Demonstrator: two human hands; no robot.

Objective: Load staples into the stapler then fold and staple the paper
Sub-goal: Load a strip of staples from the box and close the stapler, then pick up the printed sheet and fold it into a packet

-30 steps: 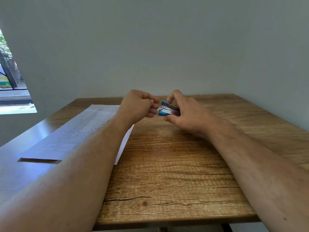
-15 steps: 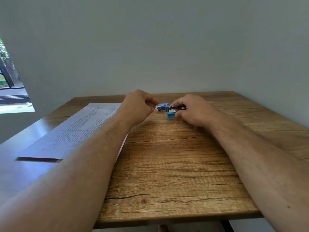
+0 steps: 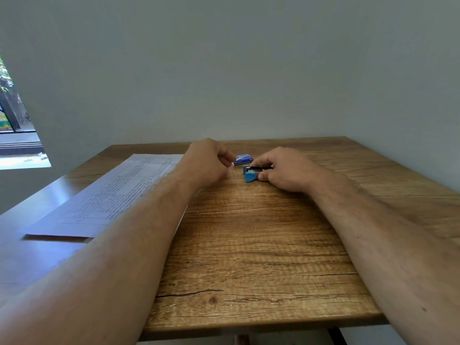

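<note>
Two hands working on wooden table (image 3: 249, 245): printed paper (image 3: 119, 192) lying left of stapler; right hand (image 3: 286, 170) gripping blue stapler (image 3: 251, 173) near far edge; left hand (image 3: 209, 163) pinching staple box (image 3: 243, 159) just behind stapler.

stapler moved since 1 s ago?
Yes. The stapler, held by the right hand, has come down onto the table; a second ago it was held up between both hands.

The right hand (image 3: 283, 170) covers the rear of the stapler (image 3: 250, 173). Staple box (image 3: 243, 159) print beyond the left hand's fingers (image 3: 225, 161) is illegible. The paper (image 3: 109, 195) lies partly under the left forearm.
</note>
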